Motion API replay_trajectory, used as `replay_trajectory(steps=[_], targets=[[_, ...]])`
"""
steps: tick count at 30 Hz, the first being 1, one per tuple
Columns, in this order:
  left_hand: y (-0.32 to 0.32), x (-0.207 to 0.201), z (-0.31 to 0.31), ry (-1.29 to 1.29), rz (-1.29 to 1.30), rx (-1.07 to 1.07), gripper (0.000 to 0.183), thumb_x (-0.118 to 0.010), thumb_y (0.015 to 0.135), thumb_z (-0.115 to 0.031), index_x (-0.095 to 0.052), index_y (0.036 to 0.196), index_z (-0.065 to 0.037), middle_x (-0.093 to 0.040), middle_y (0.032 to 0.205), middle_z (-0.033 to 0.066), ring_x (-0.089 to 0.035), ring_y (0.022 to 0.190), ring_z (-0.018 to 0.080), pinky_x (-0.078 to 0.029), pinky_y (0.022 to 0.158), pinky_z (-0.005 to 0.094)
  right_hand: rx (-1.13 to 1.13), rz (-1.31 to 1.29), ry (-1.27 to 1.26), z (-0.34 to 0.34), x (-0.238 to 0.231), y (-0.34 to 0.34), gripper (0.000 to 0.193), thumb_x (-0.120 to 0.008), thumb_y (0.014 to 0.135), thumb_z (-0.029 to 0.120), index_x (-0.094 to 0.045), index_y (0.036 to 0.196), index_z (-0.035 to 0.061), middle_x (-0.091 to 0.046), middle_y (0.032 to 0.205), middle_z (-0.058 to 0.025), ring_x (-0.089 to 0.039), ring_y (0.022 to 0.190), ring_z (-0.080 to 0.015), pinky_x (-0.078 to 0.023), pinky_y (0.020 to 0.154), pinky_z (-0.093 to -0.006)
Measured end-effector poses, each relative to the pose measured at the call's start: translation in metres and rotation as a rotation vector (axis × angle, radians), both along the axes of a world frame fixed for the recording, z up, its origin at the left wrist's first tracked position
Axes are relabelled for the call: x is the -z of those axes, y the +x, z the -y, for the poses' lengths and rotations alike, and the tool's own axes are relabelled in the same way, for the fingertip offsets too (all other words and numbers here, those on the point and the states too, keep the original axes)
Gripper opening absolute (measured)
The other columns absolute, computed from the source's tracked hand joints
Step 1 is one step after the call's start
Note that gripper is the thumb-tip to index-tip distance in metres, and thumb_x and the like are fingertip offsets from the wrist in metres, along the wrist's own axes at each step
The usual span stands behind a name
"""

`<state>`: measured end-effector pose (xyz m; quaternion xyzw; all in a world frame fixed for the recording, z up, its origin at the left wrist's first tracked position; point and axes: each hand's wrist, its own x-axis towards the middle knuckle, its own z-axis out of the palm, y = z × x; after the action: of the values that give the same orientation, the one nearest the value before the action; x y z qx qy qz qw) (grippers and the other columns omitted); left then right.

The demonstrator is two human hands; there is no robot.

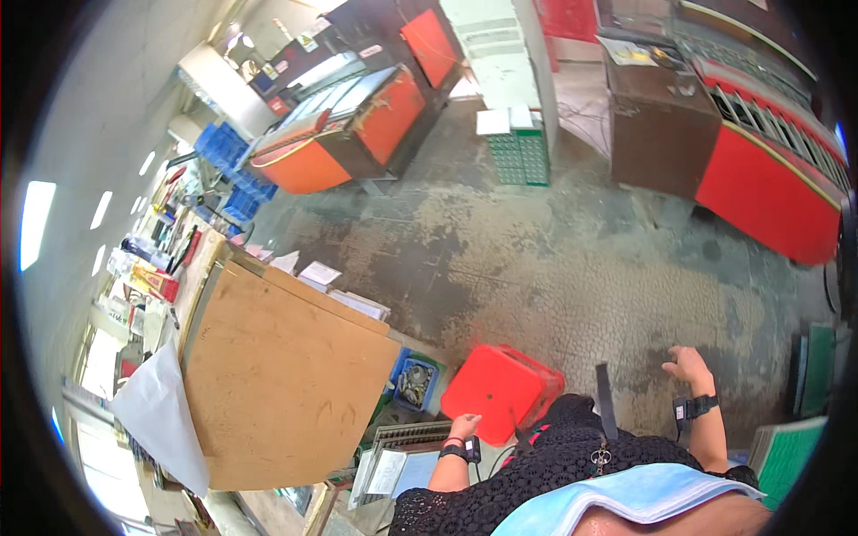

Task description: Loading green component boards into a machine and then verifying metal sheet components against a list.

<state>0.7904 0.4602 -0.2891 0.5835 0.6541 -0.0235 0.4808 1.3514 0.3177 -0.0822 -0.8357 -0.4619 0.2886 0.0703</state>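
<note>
My left hand (464, 427) is in front of a red stool (492, 389), seen over its near left edge; whether it touches the stool I cannot tell. Its fingers are small in view, loosely extended, with nothing visible in them. Held out to the right above the floor is my right hand (688, 364), its fingers loosely bent and apart, holding nothing. Each wrist wears a black strapped device, such as the wrist device (685, 410) on the right arm.
A brown board-topped table (286, 375) stands on the left, with a white sheet (165, 415) over its corner. A blue bin (416, 382) of small parts sits beside the stool. Orange machine (326, 147), green crate stack (518, 159) and red machine (769, 192) stand farther off. Green panels (791, 460) lean at right.
</note>
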Motion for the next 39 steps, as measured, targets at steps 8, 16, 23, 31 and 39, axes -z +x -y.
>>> replay_trajectory(steps=[8, 16, 23, 31, 39], targets=[[0.016, 0.086, -0.007, -0.234, 0.048, -0.357, 0.032, -0.059, 0.084, -0.032, -0.061, 0.092, -0.002, -0.062, 0.07, 0.0095, -0.061, 0.058, 0.0223, -0.048, 0.051, 0.0364, -0.155, -0.17, 0.017, -0.12, 0.031, 0.032, 0.044, -0.071, 0.068, 0.028, -0.062, 0.1, -0.0006, -0.064, 0.091, -0.0192, -0.061, 0.087, -0.0338, -0.048, 0.075, -0.0394], [0.068, 0.081, -0.238, 0.251, -0.226, 0.125, 0.027, -0.055, 0.084, -0.031, -0.063, 0.08, -0.005, -0.061, 0.068, 0.0126, -0.06, 0.065, 0.0272, -0.047, 0.057, 0.0394, -0.146, 0.067, -0.163, -0.229, 0.094, 0.134, 0.047, -0.073, 0.065, 0.032, -0.063, 0.097, -0.0018, -0.064, 0.087, -0.0197, -0.061, 0.081, -0.0335, -0.048, 0.071, -0.0391], [0.114, -0.03, -0.467, 0.294, 0.06, -0.182, 0.039, -0.058, 0.081, -0.038, -0.064, 0.091, -0.001, -0.063, 0.074, 0.0124, -0.063, 0.064, 0.0208, -0.048, 0.06, 0.0322, -0.102, -0.052, 0.018, -0.444, 0.081, 0.106, 0.046, -0.075, 0.062, 0.023, -0.063, 0.098, -0.0028, -0.065, 0.087, -0.0183, -0.062, 0.083, -0.0321, -0.049, 0.073, -0.0376], [0.096, -0.011, -0.571, 0.271, 0.089, -0.295, 0.04, -0.056, 0.078, -0.04, -0.066, 0.093, -0.004, -0.065, 0.089, 0.0172, -0.061, 0.086, 0.0306, -0.046, 0.077, 0.037, -0.481, -0.13, -0.071, -0.722, 0.087, 0.064, 0.047, -0.072, 0.064, 0.027, -0.062, 0.098, -0.004, -0.065, 0.088, -0.0187, -0.063, 0.083, -0.0318, -0.049, 0.074, -0.0364], [-0.023, 0.064, -0.547, -0.003, 0.752, -1.48, 0.016, -0.049, 0.083, -0.014, -0.05, 0.074, -0.002, -0.046, 0.061, 0.0104, -0.048, 0.053, 0.0261, -0.038, 0.051, 0.0404, -0.604, -0.106, 0.058, -0.999, 0.017, -0.025, 0.047, -0.073, 0.063, 0.026, -0.062, 0.099, -0.0029, -0.065, 0.085, -0.0186, -0.063, 0.081, -0.0302, -0.049, 0.073, -0.0359]])
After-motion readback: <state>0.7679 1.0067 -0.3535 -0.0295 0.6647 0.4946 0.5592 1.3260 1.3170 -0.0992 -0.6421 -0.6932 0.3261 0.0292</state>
